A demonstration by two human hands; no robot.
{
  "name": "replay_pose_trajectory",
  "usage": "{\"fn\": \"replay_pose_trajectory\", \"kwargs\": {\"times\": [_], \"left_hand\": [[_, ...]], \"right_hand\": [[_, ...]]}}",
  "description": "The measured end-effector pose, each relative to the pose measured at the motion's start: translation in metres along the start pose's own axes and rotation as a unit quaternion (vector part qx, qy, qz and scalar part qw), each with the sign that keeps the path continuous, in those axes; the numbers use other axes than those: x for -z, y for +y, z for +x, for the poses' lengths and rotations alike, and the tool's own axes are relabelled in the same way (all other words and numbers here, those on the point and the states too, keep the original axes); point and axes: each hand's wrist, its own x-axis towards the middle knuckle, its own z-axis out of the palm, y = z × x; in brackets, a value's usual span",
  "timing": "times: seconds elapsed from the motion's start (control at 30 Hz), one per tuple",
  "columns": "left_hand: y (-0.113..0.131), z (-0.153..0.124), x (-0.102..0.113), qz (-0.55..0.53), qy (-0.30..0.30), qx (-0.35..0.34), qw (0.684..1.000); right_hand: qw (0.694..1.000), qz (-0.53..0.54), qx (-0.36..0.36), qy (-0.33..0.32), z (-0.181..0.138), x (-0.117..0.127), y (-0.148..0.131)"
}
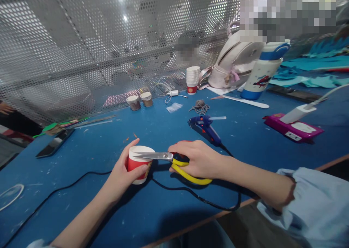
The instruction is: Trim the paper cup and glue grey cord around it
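My left hand (122,171) is wrapped round a red and white paper cup (139,164), which stands upright with its mouth facing up. In my right hand (200,159) is a pair of scissors (188,170) with yellow and black handles. Their metal blades point left and lie across the cup's rim, looking closed or nearly so; whether they touch the paper I cannot tell. Beyond my right hand a blue glue gun (205,126) lies on its side, a clear glue stick poking out of its back.
On the blue table (89,190) stand stacked paper cups (192,80), two small tubs (139,101), a bottle (261,70) and a pale backpack (231,64). A purple power strip (294,128) sits right, a phone (56,142) left. A black cord (81,177) crosses the front.
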Motion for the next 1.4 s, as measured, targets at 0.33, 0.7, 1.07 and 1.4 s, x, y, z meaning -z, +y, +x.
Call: {"fn": "replay_pose_trajectory", "kwargs": {"times": [0.33, 0.7, 1.07, 1.4], "left_hand": [[0.002, 0.000, 0.001, 0.007, -0.010, -0.001, 1.000], [-0.003, 0.002, 0.004, 0.037, 0.008, -0.020, 0.999], [0.003, -0.001, -0.007, -0.035, 0.031, 0.021, 0.999], [0.009, -0.002, 0.001, -0.186, -0.019, 0.102, 0.977]], "right_hand": [[1.000, 0.008, 0.026, 0.013, 0.000, 0.000, 0.000], [0.986, 0.131, -0.094, 0.033, 0.005, 0.002, 0.000], [0.964, 0.209, -0.161, 0.022, 0.012, -0.007, -0.010], [0.998, -0.007, -0.036, 0.047, 0.003, -0.010, 0.000]]}}
